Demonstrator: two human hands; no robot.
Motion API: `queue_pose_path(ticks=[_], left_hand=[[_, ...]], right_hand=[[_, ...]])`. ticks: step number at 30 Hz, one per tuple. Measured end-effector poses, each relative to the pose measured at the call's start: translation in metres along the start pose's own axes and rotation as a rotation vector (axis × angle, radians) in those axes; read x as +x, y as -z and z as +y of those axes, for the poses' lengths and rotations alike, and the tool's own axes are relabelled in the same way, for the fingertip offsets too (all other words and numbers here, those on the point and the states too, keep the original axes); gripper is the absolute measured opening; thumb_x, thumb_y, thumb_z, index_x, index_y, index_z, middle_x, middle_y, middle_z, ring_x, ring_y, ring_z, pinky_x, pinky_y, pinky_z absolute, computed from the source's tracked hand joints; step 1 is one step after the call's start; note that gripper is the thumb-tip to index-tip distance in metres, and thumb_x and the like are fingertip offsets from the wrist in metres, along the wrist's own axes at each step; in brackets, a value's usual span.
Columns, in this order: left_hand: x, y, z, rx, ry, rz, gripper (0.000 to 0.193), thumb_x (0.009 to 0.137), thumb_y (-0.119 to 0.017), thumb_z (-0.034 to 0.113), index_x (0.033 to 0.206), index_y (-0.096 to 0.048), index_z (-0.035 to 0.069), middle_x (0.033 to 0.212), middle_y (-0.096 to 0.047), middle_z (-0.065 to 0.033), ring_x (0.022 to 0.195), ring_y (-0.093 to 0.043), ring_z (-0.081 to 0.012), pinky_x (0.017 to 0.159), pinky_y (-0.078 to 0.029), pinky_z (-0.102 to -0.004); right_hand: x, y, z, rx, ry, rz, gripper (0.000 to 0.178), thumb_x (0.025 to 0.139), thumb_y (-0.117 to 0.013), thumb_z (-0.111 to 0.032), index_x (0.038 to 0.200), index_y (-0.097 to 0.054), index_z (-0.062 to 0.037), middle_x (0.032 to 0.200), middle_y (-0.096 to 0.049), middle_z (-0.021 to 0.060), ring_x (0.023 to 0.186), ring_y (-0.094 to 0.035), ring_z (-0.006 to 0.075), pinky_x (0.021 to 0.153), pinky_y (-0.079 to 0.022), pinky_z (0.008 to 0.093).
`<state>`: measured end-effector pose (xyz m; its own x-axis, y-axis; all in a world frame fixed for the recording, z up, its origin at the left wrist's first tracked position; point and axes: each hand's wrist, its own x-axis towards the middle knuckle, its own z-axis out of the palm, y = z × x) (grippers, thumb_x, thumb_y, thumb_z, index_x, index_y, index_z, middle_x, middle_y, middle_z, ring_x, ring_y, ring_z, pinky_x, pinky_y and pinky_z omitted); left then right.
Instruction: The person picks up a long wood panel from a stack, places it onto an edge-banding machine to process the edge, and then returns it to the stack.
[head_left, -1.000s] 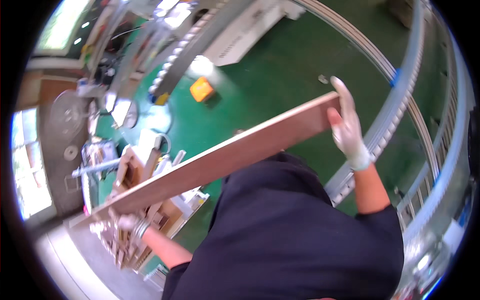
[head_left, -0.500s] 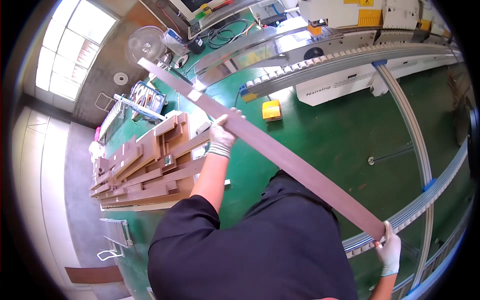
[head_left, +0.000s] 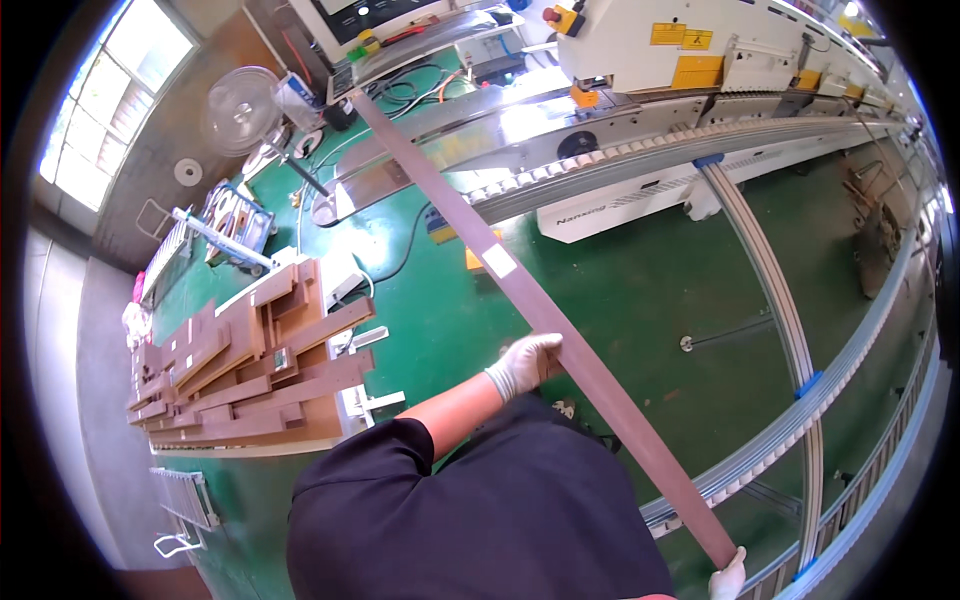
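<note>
A long, narrow brown board (head_left: 612, 400) runs slantwise in front of me, from the upper left down to the lower right. A white label (head_left: 499, 261) sits on its upper face. Gloved, my left hand (head_left: 530, 362) grips the board's left edge near the middle, its fingers partly hidden under the board. My right hand (head_left: 728, 577), also gloved, holds the near right end, at the picture's lower edge. Beyond the board's middle, part of a yellow box (head_left: 478, 262) on the floor shows behind it.
A curved roller rail (head_left: 770, 445) passes beneath the board's near end. Ahead stands a long white machine (head_left: 640, 50) with a straight roller rail (head_left: 640, 160). Stacked brown boards (head_left: 230, 360) lie at the left. A standing fan (head_left: 243, 110) is at the far left, near a wheeled cart (head_left: 240, 222).
The board has swung to a steeper slant, its far end now over the machine's metal table. My left hand has come nearer and to the right; my right hand sits lower. The view has shifted too.
</note>
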<state>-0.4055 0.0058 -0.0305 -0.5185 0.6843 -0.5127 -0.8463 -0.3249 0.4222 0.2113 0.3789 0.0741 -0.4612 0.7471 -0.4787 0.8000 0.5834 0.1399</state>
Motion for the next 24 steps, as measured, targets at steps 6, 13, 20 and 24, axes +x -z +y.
queue_pose_path(ticks=[6, 13, 20, 24], left_hand=[[0.004, -0.035, -0.055, 0.075, 0.431, -0.156, 0.035, 0.102, -0.066, 0.031, 0.129, -0.067, 0.007, 0.132, -0.07, -0.0101, 0.126, -0.065, -0.0272, 0.114, -0.046, -0.0464], [0.026, -0.036, -0.075, 0.145, 0.582, -0.224, 0.044, 0.102, -0.068, 0.032, 0.135, -0.059, 0.004, 0.136, -0.066, -0.0116, 0.13, -0.061, -0.029, 0.115, -0.045, -0.0489], [0.085, -0.041, 0.033, 0.306, -0.12, -0.049, 0.048, 0.087, -0.073, 0.037, 0.123, -0.065, 0.005, 0.119, -0.066, -0.0085, 0.113, -0.062, -0.0276, 0.103, -0.05, -0.0455], [0.1, 0.02, 0.117, 0.167, -0.124, 0.02, 0.053, 0.096, -0.063, 0.044, 0.126, -0.063, -0.001, 0.129, -0.065, -0.0195, 0.121, -0.062, -0.0375, 0.11, -0.046, -0.0587]], right_hand=[[0.043, 0.011, -0.065, 0.305, 0.144, 0.397, 0.065, 0.076, -0.053, 0.011, 0.141, -0.055, 0.0068, 0.149, -0.054, 0.0279, 0.141, -0.049, 0.0413, 0.123, -0.036, 0.0464], [0.063, 0.085, -0.356, 0.288, 0.661, 0.139, 0.099, 0.073, -0.088, -0.037, 0.153, -0.041, -0.0027, 0.139, -0.059, 0.022, 0.13, -0.057, 0.0396, 0.109, -0.046, 0.0492], [0.031, 0.073, -0.29, 0.381, 0.583, 0.189, 0.086, 0.077, -0.08, -0.016, 0.155, -0.043, -0.0084, 0.13, -0.063, 0.0162, 0.114, -0.066, 0.0355, 0.101, -0.052, 0.0491], [-0.001, 0.069, -0.232, 0.326, 0.369, 0.052, 0.074, 0.077, -0.076, -0.011, 0.146, -0.052, -0.0087, 0.122, -0.068, 0.0145, 0.113, -0.067, 0.0346, 0.102, -0.052, 0.0461]])
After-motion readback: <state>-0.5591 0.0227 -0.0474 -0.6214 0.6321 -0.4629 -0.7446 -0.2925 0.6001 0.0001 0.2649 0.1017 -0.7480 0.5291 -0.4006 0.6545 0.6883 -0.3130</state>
